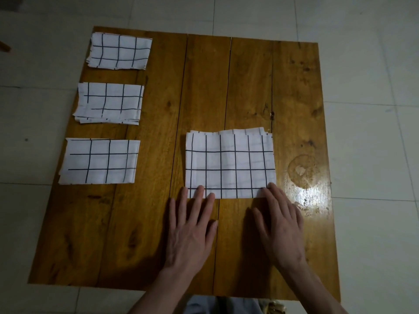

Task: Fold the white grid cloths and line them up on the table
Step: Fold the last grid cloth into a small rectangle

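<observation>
A white cloth with a black grid [230,163] lies folded in half, flat on the wooden table [158,211], near the middle right. My left hand [192,225] lies flat with its fingertips on the cloth's near left edge. My right hand [281,223] lies flat with its fingertips at the near right corner. Neither hand grips anything. Three smaller folded grid cloths sit in a column along the table's left side: far [119,51], middle [110,103], near [101,160].
The table stands on a pale tiled floor [362,87]. A shiny ring-shaped mark [302,171] shows on the wood right of the cloth. My lap is visible below the table's near edge.
</observation>
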Demonstrator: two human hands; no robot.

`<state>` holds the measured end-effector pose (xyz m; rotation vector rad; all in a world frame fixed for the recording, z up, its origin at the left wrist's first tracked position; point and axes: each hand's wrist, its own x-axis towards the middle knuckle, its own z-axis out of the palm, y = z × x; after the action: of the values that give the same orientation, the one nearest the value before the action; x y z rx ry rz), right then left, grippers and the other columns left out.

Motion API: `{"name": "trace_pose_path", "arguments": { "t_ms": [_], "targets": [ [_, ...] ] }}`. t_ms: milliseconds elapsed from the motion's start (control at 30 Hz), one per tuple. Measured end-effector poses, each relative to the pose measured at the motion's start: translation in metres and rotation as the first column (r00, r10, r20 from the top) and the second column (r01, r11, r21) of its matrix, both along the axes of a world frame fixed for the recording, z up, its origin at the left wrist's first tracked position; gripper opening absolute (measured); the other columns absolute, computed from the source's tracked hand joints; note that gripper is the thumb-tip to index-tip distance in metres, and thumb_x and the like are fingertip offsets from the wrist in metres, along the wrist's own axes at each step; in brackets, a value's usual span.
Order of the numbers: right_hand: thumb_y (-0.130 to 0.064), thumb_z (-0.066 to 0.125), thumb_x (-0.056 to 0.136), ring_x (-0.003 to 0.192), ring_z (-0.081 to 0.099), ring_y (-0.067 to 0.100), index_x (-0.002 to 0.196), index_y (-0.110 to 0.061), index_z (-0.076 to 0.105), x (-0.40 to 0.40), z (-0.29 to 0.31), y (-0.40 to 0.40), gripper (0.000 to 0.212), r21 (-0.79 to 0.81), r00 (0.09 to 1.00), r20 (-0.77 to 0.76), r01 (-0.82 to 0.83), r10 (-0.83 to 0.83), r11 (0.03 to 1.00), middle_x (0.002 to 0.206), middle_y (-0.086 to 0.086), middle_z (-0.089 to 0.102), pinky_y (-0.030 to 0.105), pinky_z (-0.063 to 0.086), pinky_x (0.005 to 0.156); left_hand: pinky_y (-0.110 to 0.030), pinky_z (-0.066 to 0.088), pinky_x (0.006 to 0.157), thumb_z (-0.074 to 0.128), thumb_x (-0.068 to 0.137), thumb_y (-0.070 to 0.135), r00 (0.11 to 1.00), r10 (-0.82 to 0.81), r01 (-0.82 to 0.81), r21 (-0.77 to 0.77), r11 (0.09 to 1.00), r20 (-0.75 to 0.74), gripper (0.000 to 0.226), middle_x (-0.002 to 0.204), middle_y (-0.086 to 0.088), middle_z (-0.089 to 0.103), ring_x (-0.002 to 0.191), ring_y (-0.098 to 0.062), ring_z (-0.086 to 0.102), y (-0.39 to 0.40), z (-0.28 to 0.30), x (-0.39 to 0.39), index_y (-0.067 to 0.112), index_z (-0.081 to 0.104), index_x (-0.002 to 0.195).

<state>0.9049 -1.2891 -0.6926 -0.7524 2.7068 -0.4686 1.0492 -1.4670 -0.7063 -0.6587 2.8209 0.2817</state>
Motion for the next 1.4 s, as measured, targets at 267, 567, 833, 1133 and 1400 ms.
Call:
{"name": "trace_pose_path", "arguments": {
  "t_ms": [267, 567, 833, 1133, 1400],
  "targets": [
    [-0.055, 0.068, 0.091, 0.121, 0.056, 0.029, 0.148, -0.019, 0.044, -0.020, 0.014, -0.034, 0.071, -0.110, 0.864, 0.282, 0.461, -0.417, 0.881, 0.135, 0.009, 0.054, 0.050, 0.052, 0.102, -0.047, 0.014, 0.126, 0.021, 0.110, 0.049, 0.999, -0.008, 0.010, 0.036, 0.999, -0.052, 0.065, 0.173, -0.010, 0.013, 0.160, -0.025, 0.006, 0.010, -0.004, -0.013, 0.011, 0.023, 0.163],
    [-0.066, 0.072, 0.076, 0.098, 0.068, 0.023, 0.118, -0.021, 0.061, -0.041, 0.017, -0.041, 0.062, -0.173, 0.693, 0.536, 0.649, -0.482, 0.741, 0.111, 0.007, 0.066, 0.046, 0.062, 0.081, -0.050, 0.022, 0.123, 0.025, 0.109, 0.049, 0.996, -0.026, 0.029, 0.035, 0.999, -0.083, 0.065, 0.172, -0.010, 0.014, 0.160, -0.028, 0.011, 0.007, -0.003, -0.012, 0.017, 0.019, 0.165],
    [-0.018, 0.081, 0.088, 0.102, 0.068, 0.018, 0.132, -0.017, 0.057, -0.039, 0.031, -0.036, 0.050, -0.255, 0.460, 0.782, 0.851, -0.420, 0.458, 0.113, 0.006, 0.069, 0.026, 0.051, 0.073, -0.055, 0.018, 0.122, 0.020, 0.109, 0.051, 0.996, -0.053, 0.056, 0.036, 0.998, -0.067, 0.062, 0.173, -0.016, 0.006, 0.160, -0.034, 0.006, 0.013, -0.006, -0.012, 0.027, 0.015, 0.166],
    [-0.023, 0.077, 0.091, 0.093, 0.073, 0.024, 0.107, -0.016, 0.073, -0.038, 0.030, -0.032, 0.018, -0.198, 0.483, 0.775, 0.797, -0.407, 0.570, 0.097, 0.006, 0.075, 0.034, 0.058, 0.072, -0.051, 0.021, 0.123, 0.017, 0.110, 0.050, 0.996, -0.064, 0.069, 0.070, 0.995, -0.065, 0.063, 0.173, -0.007, 0.015, 0.160, -0.026, 0.010, 0.020, -0.005, -0.019, 0.016, 0.025, 0.163],
    [-0.020, 0.074, 0.094, 0.067, 0.068, 0.006, 0.097, -0.016, 0.071, -0.034, 0.040, -0.037, 0.006, -0.335, 0.573, 0.741, 0.768, -0.351, 0.545, 0.078, -0.002, 0.073, 0.017, 0.052, 0.055, -0.056, 0.026, 0.124, 0.012, 0.109, 0.052, 0.996, -0.071, 0.074, 0.080, 0.994, -0.047, 0.062, 0.171, -0.010, 0.020, 0.159, -0.030, 0.013, 0.023, 0.002, -0.024, 0.029, 0.010, 0.166]
  ]
}}
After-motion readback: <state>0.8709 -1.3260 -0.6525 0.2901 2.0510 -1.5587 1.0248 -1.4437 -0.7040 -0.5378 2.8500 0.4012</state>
